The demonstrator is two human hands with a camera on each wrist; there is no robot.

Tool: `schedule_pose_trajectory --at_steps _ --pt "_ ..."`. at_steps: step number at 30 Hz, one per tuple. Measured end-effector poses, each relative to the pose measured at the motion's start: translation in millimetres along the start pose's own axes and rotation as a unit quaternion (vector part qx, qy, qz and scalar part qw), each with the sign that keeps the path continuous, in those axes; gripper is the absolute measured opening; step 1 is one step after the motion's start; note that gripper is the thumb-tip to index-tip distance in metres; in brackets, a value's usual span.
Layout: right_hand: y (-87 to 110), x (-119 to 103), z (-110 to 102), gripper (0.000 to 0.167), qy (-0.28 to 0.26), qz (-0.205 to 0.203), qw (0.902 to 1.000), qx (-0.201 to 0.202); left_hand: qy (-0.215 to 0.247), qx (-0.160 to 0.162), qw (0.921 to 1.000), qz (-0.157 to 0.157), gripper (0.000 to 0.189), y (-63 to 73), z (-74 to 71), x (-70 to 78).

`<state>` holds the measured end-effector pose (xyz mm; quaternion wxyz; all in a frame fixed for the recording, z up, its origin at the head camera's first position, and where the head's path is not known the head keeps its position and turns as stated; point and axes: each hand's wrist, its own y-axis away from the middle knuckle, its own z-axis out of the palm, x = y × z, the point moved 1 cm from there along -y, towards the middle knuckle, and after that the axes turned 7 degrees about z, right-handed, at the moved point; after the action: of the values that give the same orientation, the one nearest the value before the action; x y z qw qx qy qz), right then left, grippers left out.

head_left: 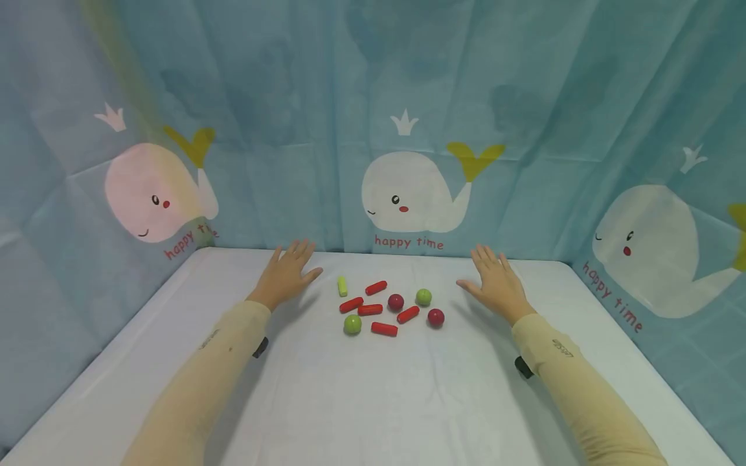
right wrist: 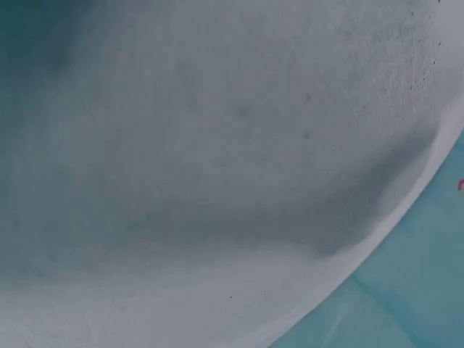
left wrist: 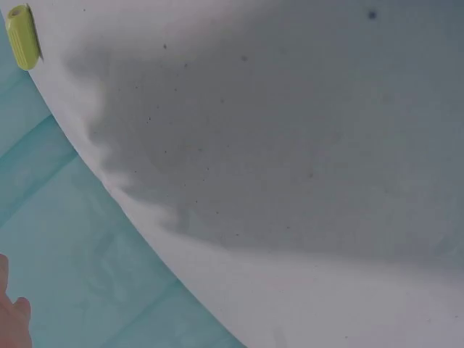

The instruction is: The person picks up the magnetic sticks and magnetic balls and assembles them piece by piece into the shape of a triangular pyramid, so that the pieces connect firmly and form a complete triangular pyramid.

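Note:
Both hands hold nothing and have their fingers spread. My left hand point(head_left: 285, 277) is over the far left of the table, left of a short yellow-green ribbed piece point(head_left: 342, 286); that same piece shows at the upper left corner of the left wrist view. My right hand point(head_left: 495, 285) is over the far right, to the right of a green ball-like fruit point(head_left: 423, 297) and a dark red one point(head_left: 436, 318). Between the hands lie several red sausage-like sticks point(head_left: 370, 310), another dark red round fruit point(head_left: 395, 302) and a second green one point(head_left: 352, 324).
The white table point(head_left: 373, 401) ends at a blue curtain point(head_left: 280, 194) printed with whales, which also rises along both sides. Dark bands point(head_left: 524, 367) are visible at the wrists under the sleeves. In the wrist views, hand shadows fall on the white surface.

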<state>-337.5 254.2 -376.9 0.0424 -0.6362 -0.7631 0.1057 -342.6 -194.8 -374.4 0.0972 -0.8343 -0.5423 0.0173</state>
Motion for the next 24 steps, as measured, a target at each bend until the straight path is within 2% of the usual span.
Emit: schedule_pose_trajectory --at_steps 10,16,24 --pt "6.3 -5.7 5.1 0.087 -0.008 -0.018 0.9998 -0.004 -0.008 -0.004 0.9997 0.024 0.072 2.8 4.3 6.8" --pt "9.2 -15.3 5.5 0.085 -0.018 -0.03 0.9993 -0.012 0.003 -0.003 0.9997 0.022 0.072 8.0 3.6 11.0" --pt "11.2 -22.1 8.4 0.083 -0.026 -0.043 0.9987 -0.012 -0.004 -0.001 0.9993 0.038 0.07 10.2 5.9 20.0"
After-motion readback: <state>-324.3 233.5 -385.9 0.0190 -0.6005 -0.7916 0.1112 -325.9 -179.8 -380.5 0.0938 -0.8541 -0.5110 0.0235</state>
